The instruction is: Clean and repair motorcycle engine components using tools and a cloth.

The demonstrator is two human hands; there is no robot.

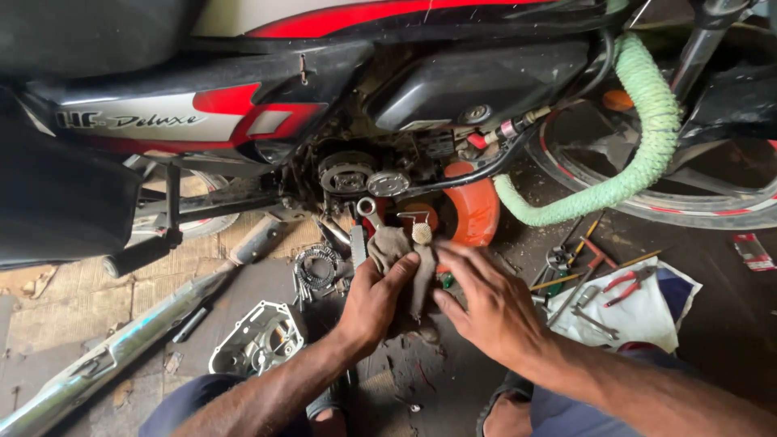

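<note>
Both hands on a grimy rag at frame centre.
Left hand (374,301) fingers clamped on the rag (398,252); right hand (487,303) fingers apart, touching it below the motorcycle engine (360,174).

Red-white flat packet (753,251) on floor at far right; white-red label panel (162,120) on motorcycle side cover

Beside the orange container (473,209) we see a grimy grey-brown rag (401,251) — above it, a motorcycle panel (162,113) striped black, white and red. Right of the container curls a pale green hose (647,105) — below it, red-handled pliers (623,285) on white cloth (647,311).
</note>
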